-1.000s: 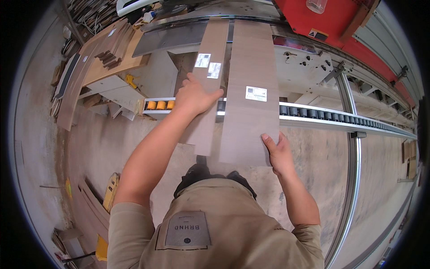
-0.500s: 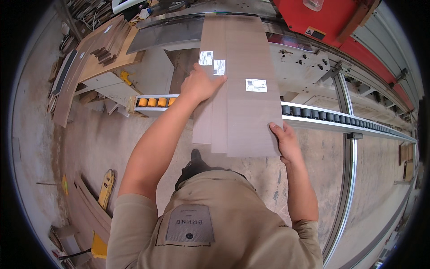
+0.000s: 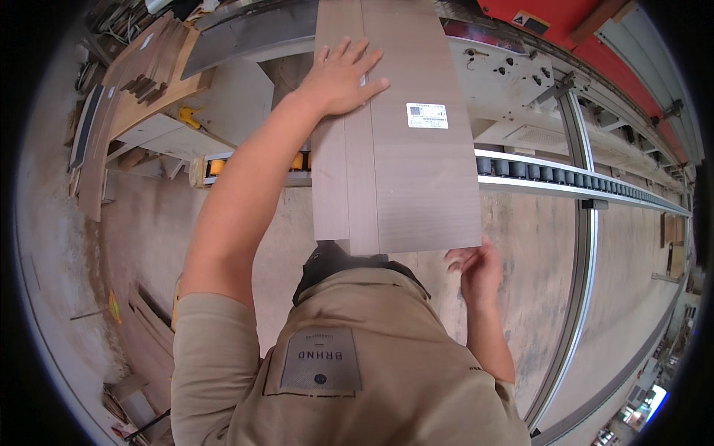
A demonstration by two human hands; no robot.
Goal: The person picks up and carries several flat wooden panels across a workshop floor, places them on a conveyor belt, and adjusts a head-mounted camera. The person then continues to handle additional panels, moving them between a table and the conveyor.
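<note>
Far ends of wood panels (image 3: 401,149) cut off. My left hand (image 3: 338,78) flat, fingers spread, pressing on top; right hand (image 3: 476,271) open, fingertips at near edge.

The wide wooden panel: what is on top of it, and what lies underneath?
On the wide wooden panel sit a white label and the left hand, pressed flat. Under it runs a roller conveyor; the right hand is at its near edge. The covered rollers are hidden.

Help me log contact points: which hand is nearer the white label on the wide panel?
Left. The left hand lies flat on the panels just left of the white label; the right hand is at the wide panel's near edge.
</note>
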